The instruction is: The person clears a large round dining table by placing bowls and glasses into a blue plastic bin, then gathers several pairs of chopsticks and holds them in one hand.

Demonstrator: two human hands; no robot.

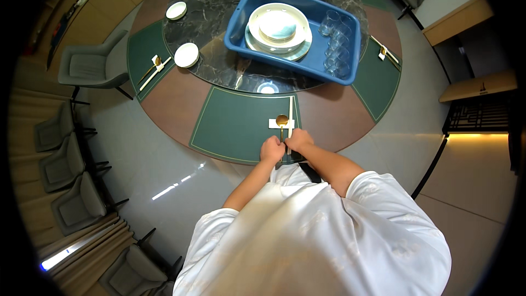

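At the near edge of the round table, my left hand [272, 149] is closed around the lower handle of a gold spoon [281, 120]. Close beside it, my right hand [299, 140] has its curled fingers on a pair of pale chopsticks [290, 108]. Both utensils lie side by side, pointing away from me, across a small white rest [273, 124]. Beneath them is a dark green placemat [235, 120]. My fingertips are partly hidden.
On the dark marble turntable [213, 22] stands a blue tub [290, 64] with stacked plates and bowls [278, 26] and several glasses [337, 46]. Two white dishes [187, 55] sit left of it. Other place settings [157, 64] and grey chairs [96, 63] surround the table.
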